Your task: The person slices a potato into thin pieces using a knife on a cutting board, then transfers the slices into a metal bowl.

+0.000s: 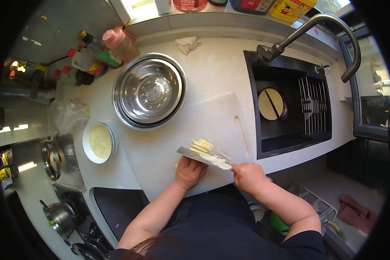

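Observation:
My right hand (249, 177) is closed round the handle of a kitchen cleaver (187, 152), whose broad grey blade slants across the near part of a white cutting board (160, 160). Pale, thin-cut strips (202, 146) lie just past the blade, with more strips lying along it toward the handle. Against the near side of the blade, my left hand (190, 173) has its fingers curled in. The blade partly hides those fingertips, and whatever they press on cannot be made out.
Nested steel bowls (149, 91) stand beyond the board, left of a black sink (271, 149) with a tall faucet (355, 43). A white bowl (87, 149) of pale food is at the left. Bottles (91, 60) and a crumpled cloth (187, 44) sit farther back.

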### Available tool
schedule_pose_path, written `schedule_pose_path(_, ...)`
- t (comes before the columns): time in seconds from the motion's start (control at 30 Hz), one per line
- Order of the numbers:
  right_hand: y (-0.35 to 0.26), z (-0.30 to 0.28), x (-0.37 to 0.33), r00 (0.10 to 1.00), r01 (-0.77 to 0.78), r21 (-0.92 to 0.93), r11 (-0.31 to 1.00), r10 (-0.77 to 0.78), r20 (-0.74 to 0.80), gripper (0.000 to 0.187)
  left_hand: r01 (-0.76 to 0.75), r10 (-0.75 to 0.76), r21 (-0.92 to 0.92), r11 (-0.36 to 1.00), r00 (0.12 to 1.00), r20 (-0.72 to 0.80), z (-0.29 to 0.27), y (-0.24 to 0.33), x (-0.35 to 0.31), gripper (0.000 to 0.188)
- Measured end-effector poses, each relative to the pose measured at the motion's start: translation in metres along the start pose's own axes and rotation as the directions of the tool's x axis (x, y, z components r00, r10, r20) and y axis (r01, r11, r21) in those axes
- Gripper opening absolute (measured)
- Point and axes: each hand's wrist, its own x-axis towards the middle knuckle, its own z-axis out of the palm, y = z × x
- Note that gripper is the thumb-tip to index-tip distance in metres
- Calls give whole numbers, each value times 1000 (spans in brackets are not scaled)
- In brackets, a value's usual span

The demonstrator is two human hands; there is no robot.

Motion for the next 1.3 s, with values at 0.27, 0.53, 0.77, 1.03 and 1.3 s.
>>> schedule_pose_path(0.27,-11,34,45,991,79,62,995,-72,-117,10,7,-7,-24,1000,1000,8,2,-1,-4,29)
schedule_pose_path(0.53,-6,-5,0,999,29,31,999,-28,-24,12,6,-7,-34,999,1000,-22,3,-2,-4,32)
schedule_pose_path(0.77,-14,25,39,999,-11,-5,1000,11,40,13,9,-9,-27,1000,1000,-5,2,-2,-5,28)
schedule_pose_path(1.03,-10,39,43,993,36,13,999,-34,-115,12,16,-16,-20,1000,1000,5,-13,6,-7,36)
schedule_pose_path(1.3,-1,22,36,960,144,89,986,-117,-254,10,17,-17,3,1000,1000,12,-2,2,-11,34)
